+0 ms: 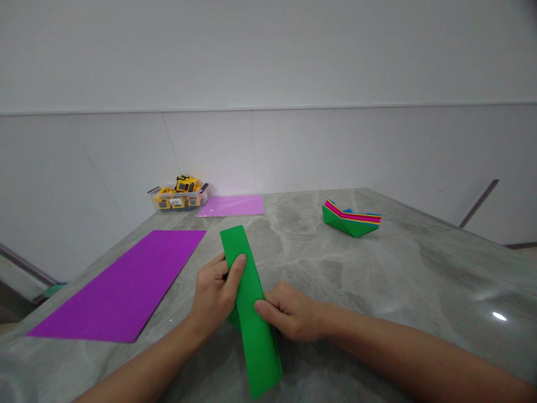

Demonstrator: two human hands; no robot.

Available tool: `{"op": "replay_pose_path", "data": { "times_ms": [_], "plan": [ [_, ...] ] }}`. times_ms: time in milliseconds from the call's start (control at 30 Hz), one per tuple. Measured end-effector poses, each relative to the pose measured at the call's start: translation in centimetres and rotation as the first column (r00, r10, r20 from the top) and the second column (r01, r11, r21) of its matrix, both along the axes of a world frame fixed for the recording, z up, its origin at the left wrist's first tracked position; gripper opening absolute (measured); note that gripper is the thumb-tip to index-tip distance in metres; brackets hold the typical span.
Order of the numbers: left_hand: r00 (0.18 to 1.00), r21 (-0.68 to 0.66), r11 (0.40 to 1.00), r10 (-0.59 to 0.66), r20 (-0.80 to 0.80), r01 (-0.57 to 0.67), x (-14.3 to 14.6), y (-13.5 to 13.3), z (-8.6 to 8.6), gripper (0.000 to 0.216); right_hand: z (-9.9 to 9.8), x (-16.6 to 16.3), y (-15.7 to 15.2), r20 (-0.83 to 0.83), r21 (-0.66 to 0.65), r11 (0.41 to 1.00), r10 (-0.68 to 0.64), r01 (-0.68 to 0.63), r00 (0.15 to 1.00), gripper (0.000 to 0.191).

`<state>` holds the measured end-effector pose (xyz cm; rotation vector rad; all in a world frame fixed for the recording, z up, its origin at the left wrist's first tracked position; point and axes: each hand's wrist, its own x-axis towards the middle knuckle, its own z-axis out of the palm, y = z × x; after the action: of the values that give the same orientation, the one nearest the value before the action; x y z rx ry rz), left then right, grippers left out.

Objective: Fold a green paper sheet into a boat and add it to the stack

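Note:
A long strip of folded green paper [254, 324] is held up at a slant over the table, its lower end toward me. My left hand [216, 288] grips its left edge near the upper part, thumb lying across the front face. Lower down, my right hand [289, 310] pinches the right edge, with its thumb on the front and its fingers curled behind. Several layers show along the right edge, and another green part peeks out below my left hand. Most of the back of the paper is hidden.
A purple sheet [130, 285] lies flat at the left. Farther back are a pink sheet [232, 205] and a clear plastic box [180, 200] of yellow toy vehicles. A folded paper boat [352, 221] sits at right on the grey marbled table [356, 268], against a white wall.

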<state>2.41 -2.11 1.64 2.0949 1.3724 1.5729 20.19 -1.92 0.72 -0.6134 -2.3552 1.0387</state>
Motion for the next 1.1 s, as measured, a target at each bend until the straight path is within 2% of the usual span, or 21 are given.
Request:
{"op": "replay_pose_path", "data": {
  "times_ms": [133,200,333,467,533,667,767,967,1100],
  "plan": [
    [1.0,0.013,1.0,-0.01,-0.006,0.011,0.1,-0.1,-0.1,0.048,-0.1,0.3,-0.2,0.016,-0.259,0.963,0.088,-0.081,0.996,0.056],
    [1.0,0.007,1.0,0.002,-0.011,-0.002,0.1,-0.1,-0.2,0.049,-0.2,0.3,-0.3,0.016,-0.32,0.944,0.09,-0.08,0.996,0.058],
    [0.998,0.006,0.998,0.067,-0.005,-0.067,0.1,0.0,-0.2,0.05,-0.2,0.2,-0.4,0.026,-0.217,0.975,0.054,-0.047,0.998,0.058],
    [0.999,0.014,0.999,0.034,-0.013,-0.033,0.1,-0.1,-0.1,0.05,0.0,0.2,-0.7,0.027,-0.321,0.944,0.088,-0.075,0.996,0.056],
    [1.0,0.021,1.0,0.011,-0.016,-0.01,0.2,-0.1,-0.1,0.049,0.0,0.3,-0.7,-0.003,-0.329,0.941,0.08,-0.077,0.997,0.055],
    [1.0,0.045,0.999,0.015,-0.01,-0.014,0.2,-0.1,-0.2,0.049,-0.4,0.2,-0.3,0.023,-0.187,0.979,0.086,-0.08,0.996,0.048],
    [1.0,0.071,0.997,0.011,0.001,-0.011,0.2,0.0,-0.2,0.05,-0.9,0.2,0.2,0.1,-0.15,0.982,0.134,-0.118,0.986,0.043],
    [1.0,0.106,0.994,-0.015,-0.013,0.017,0.4,-0.1,-0.1,0.049,-1.3,0.3,0.4,0.105,-0.243,0.952,0.217,-0.187,0.971,0.041],
    [0.999,0.119,0.992,-0.025,-0.02,0.027,0.5,-0.2,-0.1,0.05,-1.7,0.4,0.4,0.071,-0.41,0.878,0.299,-0.246,0.952,0.043]
  ]
}}
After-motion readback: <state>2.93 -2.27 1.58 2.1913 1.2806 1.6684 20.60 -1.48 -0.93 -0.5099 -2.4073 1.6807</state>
